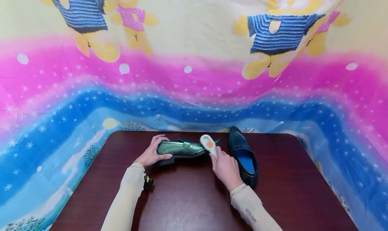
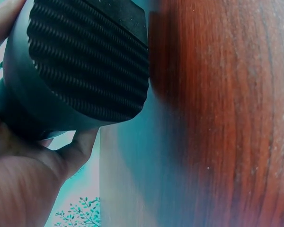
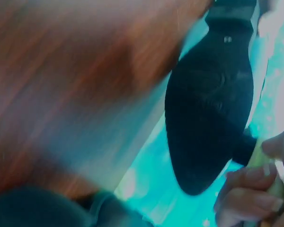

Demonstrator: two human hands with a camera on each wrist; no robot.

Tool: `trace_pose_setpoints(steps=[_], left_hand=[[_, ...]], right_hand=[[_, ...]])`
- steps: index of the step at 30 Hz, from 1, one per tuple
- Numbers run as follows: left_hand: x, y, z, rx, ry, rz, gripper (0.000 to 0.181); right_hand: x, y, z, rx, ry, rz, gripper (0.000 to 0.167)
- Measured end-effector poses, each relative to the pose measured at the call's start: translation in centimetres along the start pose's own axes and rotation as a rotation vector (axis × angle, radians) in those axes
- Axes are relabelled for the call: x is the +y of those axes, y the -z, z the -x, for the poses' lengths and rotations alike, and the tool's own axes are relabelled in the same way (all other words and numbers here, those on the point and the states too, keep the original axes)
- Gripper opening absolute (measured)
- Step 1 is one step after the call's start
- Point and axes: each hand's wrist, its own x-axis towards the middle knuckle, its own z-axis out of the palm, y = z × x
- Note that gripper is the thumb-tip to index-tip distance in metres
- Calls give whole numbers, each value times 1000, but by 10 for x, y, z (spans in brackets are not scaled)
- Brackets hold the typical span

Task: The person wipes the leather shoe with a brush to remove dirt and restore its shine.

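Note:
My left hand [image 1: 150, 153] grips a dark green loafer [image 1: 177, 149] by its heel end, with thumb and fingers on either side. The loafer is tilted on its side above the table, toe to the right. Its ridged black heel [image 2: 90, 61] fills much of the left wrist view, and its dark sole [image 3: 210, 99] shows in the right wrist view. In my right hand [image 1: 228, 167] is a pale-handled brush [image 1: 207, 141] with an orange spot, held by the handle at the loafer's toe. Whether the brush touches the leather is hard to tell.
A second dark green loafer [image 1: 240, 145] with a blue insole stands upright on the table, just right of my right hand. The reddish-brown table [image 1: 185, 204] ends at a cartoon-printed cloth [image 1: 194, 83] behind. A small black object [image 1: 148, 182] is at my left wrist.

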Motion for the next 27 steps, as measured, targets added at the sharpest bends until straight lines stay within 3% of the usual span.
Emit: trace_pose_setpoints(steps=[5,12,14,19,24,27], left_hand=[[5,1,0,-16,-1,-58,64],[24,-6,-3,58,-172,-363,65],[28,-14,-4,85,-160,-414,62],[31,-27,-6,149,-62,-477,67],[27,-27,-8,155,-76,-499,66],[26,-27,-9,163,-87,-507,66]], right_hand=[[11,9,-4,34,-86,20,31],[10,11,-5,-1,-91,-10,33],[8,10,-4,-8,-97,-14,33],[0,9,-2,-46,-88,-53,32],[-23,4,-1,-110,5,-113,26],[-30,2,-2,-100,43,-96,26]])
